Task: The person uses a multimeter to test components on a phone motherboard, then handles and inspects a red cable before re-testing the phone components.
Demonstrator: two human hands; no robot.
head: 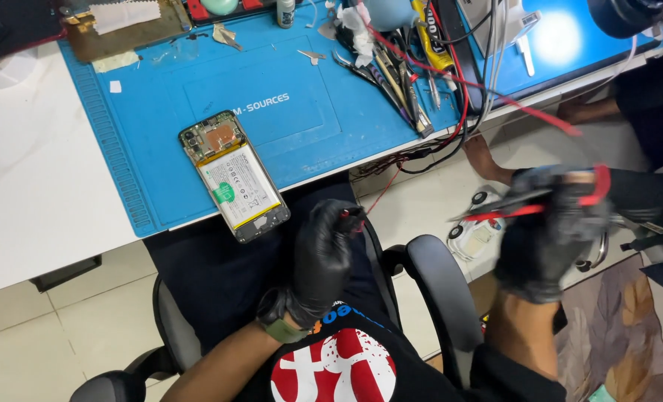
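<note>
Our left hand (322,257), in a black glove, pinches the red wire (382,192) end; our right hand (551,227) is clamped on blurred red-handled tweezers (504,207). The opened phone (233,176) lies overhanging the blue mat's (153,112) front edge on the tabletop (26,164).

Left hand (322,257), right hand (551,234): black gloves, slightly glossy, rubbery. Work mat (294,97): matt blue, ribbed edge. Opened phone (235,176): glossy white battery label, bare metal parts. Chair armrest (439,286): smooth black plastic. Desk (26,171): smooth white.

Head camera looks steeply down; close.
</note>
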